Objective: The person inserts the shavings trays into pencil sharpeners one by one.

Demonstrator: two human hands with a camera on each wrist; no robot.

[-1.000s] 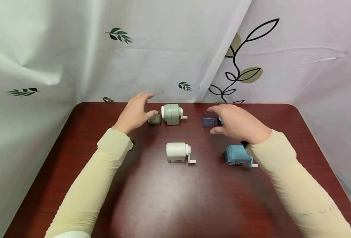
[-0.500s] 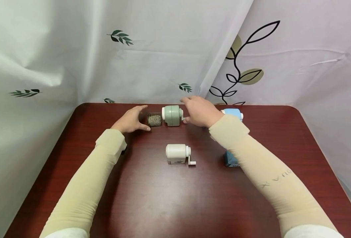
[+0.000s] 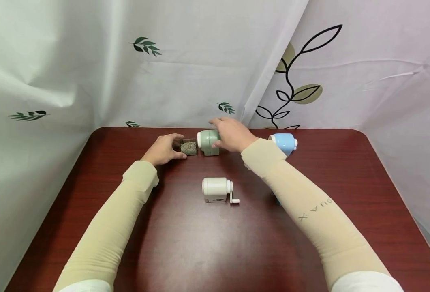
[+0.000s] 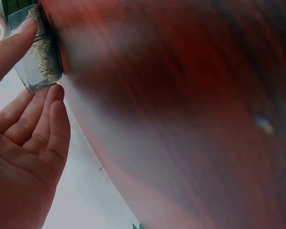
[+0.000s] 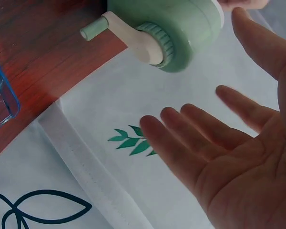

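A green hand-crank pencil sharpener (image 3: 209, 142) stands near the table's back edge. At its left sits a small clear drawer (image 3: 189, 148) holding pale crumbly shavings. My left hand (image 3: 163, 149) spreads thumb and fingers around the drawer's left end; in the left wrist view its thumb overlaps the drawer (image 4: 44, 55), with fingertips right at the lower edge. From the right, my right hand (image 3: 234, 134) reaches over the sharpener's crank side, fingers extended and thumb apart. The right wrist view shows the sharpener's crank (image 5: 133, 40) beyond those fingers, nothing in the palm.
A white crank sharpener (image 3: 215, 190) stands mid-table. A light blue sharpener (image 3: 285, 142) is at the back right, and a clear blue drawer (image 5: 0, 93) shows in the right wrist view. The right sleeve mostly hides a teal sharpener. A patterned curtain (image 3: 185, 81) hangs behind the table.
My right hand has swept left from the blue drawer to the green sharpener's crank side. My left hand has lowered and moved in around the shavings drawer. The sharpeners stay put.
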